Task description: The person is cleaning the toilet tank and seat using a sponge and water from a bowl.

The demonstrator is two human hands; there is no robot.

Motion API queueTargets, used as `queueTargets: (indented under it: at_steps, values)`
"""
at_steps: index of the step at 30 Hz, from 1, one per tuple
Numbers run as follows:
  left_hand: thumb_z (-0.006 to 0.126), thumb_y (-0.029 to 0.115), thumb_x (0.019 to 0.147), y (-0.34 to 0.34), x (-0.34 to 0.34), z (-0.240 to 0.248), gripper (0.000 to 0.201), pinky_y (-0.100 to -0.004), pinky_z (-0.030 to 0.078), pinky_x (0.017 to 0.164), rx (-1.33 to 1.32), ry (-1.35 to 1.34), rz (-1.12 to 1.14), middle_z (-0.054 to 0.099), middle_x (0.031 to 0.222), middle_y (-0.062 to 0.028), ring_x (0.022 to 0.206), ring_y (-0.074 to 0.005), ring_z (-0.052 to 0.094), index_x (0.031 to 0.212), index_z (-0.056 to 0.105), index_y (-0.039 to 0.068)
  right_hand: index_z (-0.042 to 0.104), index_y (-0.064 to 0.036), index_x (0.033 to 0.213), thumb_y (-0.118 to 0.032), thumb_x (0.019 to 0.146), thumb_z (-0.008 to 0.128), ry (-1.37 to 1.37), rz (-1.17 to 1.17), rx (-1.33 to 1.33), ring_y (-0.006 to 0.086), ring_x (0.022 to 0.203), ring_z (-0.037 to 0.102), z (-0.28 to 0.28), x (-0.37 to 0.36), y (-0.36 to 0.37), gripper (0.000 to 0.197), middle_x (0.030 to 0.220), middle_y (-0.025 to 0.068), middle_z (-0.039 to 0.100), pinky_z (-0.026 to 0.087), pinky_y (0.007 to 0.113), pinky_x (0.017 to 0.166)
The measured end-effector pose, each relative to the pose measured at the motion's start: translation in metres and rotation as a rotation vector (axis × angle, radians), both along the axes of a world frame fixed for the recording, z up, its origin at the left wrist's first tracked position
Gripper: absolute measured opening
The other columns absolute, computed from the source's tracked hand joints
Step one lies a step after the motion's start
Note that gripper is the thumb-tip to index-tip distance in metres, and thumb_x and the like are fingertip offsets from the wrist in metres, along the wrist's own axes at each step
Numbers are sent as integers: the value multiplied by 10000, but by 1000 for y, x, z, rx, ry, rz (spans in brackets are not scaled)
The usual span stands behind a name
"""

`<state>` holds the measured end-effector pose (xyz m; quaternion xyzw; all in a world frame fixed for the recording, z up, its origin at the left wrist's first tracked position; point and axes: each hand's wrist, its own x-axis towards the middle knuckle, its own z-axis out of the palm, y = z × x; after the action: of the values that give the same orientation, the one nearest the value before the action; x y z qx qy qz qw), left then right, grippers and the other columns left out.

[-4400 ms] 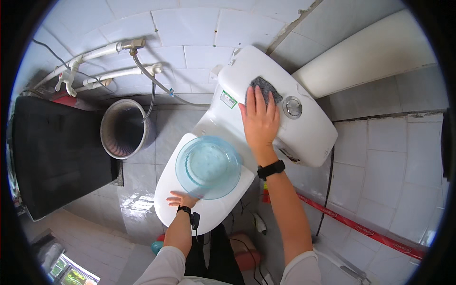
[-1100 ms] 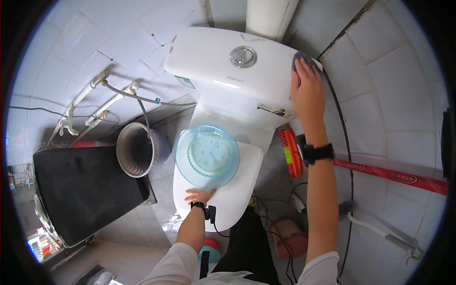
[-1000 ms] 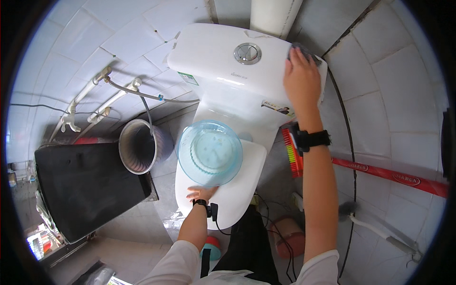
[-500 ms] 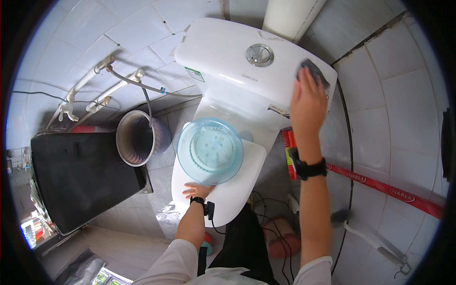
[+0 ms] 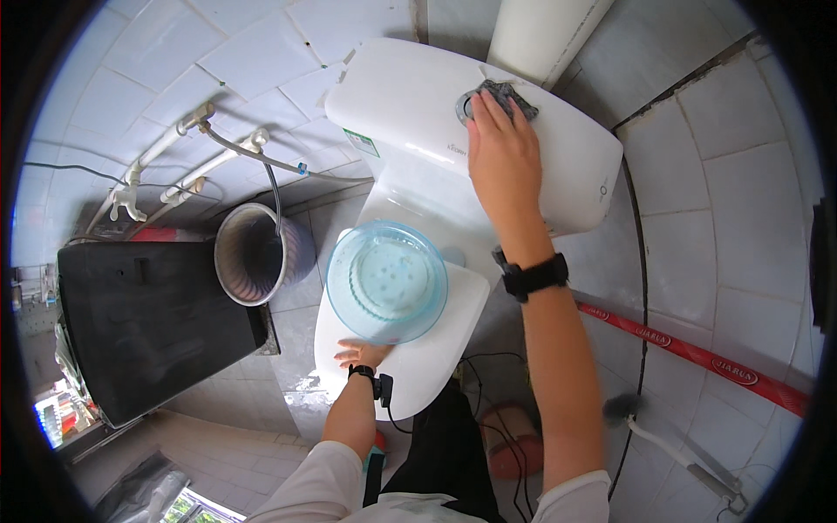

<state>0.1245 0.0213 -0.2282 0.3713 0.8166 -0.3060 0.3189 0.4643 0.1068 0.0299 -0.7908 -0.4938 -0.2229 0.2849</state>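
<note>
My right hand (image 5: pixel 506 174) presses a dark grey cloth (image 5: pixel 523 103) onto the white toilet tank lid (image 5: pixel 392 87), its fingers stretched over the cloth. The cloth lies against the round chrome flush button (image 5: pixel 462 108), which is partly hidden by my fingers. My left hand (image 5: pixel 362 353) rests with fingers spread on the closed toilet seat lid (image 5: pixel 458 336). It is at the near edge of a clear blue plastic basin (image 5: pixel 432 283) of water that stands on that lid; part of this hand is under the rim.
To the left are a ribbed bucket (image 5: pixel 295 283), a black box-like surface (image 5: pixel 157 322) and white wall pipes (image 5: pixel 161 152). A red pole (image 5: pixel 689 349) crosses the right side, near a long-handled brush (image 5: pixel 623 408). A thick white pipe (image 5: pixel 540 39) rises behind the tank.
My right hand has slid the cloth leftward and back across the tank lid, from its right end to the flush button. My left hand and the basin stay put.
</note>
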Motion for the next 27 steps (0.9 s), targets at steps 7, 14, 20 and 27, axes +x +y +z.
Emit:
queueTargets:
  at_steps: [7, 14, 20, 27]
  values:
    - [669, 749, 408, -1, -14, -4, 1482, -522, 55, 1038, 29, -48, -17, -241, 1343, -309, 1280, -460, -72, 1265, -343, 90, 577, -39, 1058, -162, 803, 562, 31, 155, -6, 297, 1054, 497, 0, -10, -6, 283, 1111, 64, 573, 395, 385, 892]
    - [682, 733, 413, -3, -1, 4, 1484, -510, 62, 1043, 21, -58, -3, -230, 1349, -306, 1285, -454, -62, 1266, -337, 73, 571, -46, 1070, -177, 801, 567, -17, 30, -37, 279, 1071, 486, -1, -9, 7, 299, 1129, 54, 558, 393, 385, 894]
    - [774, 634, 359, -3, -9, -11, 1521, -562, -31, 1017, 107, -97, 125, -313, 1329, -264, 1263, -435, -204, 1281, -325, 127, 551, -32, 1083, -189, 795, 574, -7, 122, -48, 273, 1078, 482, -1, -40, 24, 329, 1119, 66, 552, 396, 386, 881]
    - [800, 600, 338, 0, -16, -16, 1545, -552, -16, 1024, 98, -133, 176, -326, 1322, -264, 1253, -438, -231, 1276, -333, 127, 533, -23, 1100, -196, 798, 568, -28, 28, -123, 283, 1087, 474, -3, -43, 51, 350, 1160, 78, 528, 391, 377, 876]
